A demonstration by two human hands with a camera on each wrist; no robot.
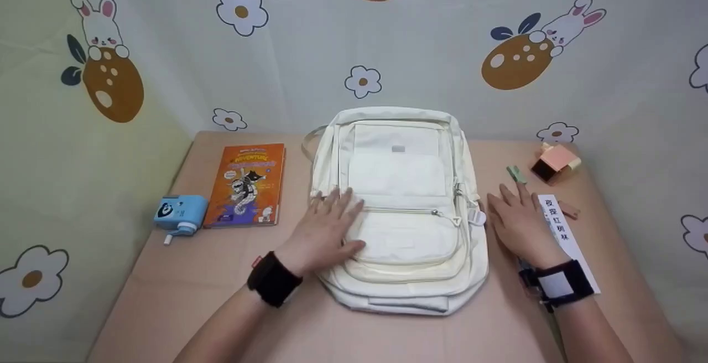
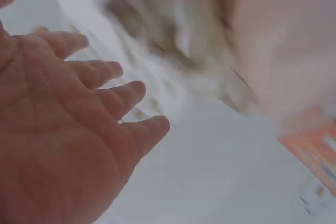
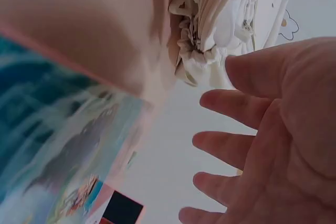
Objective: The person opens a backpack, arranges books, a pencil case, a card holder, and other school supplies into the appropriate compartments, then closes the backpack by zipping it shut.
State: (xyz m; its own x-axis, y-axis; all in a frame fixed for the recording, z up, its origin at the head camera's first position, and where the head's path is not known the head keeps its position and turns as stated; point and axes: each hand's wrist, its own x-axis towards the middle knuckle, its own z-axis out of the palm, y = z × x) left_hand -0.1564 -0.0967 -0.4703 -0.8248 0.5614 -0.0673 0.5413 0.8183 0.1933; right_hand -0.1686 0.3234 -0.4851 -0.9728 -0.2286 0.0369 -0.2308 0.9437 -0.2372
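A cream-white backpack (image 1: 398, 236) lies flat on the table, its front pockets and zippers facing up. My left hand (image 1: 326, 233), fingers spread, is over the bag's left side in the head view. The left wrist view shows that palm (image 2: 58, 124) with straight fingers and the blurred bag beyond. My right hand (image 1: 520, 227) is held out flat to the right of the bag, fingers extended and nothing gripped. It partly covers a book (image 1: 564, 247) with a white spine and dark characters. In the right wrist view, the book's blue cover (image 3: 58, 140) shows beside the hand.
An orange comic book (image 1: 246, 186) lies left of the bag, next to a blue crank sharpener (image 1: 181, 213). At the back right are a pink and black block-shaped object (image 1: 556, 162), a small green piece (image 1: 516, 174) and a small brownish piece (image 1: 569, 209). Patterned cloth (image 1: 298, 36) hangs behind.
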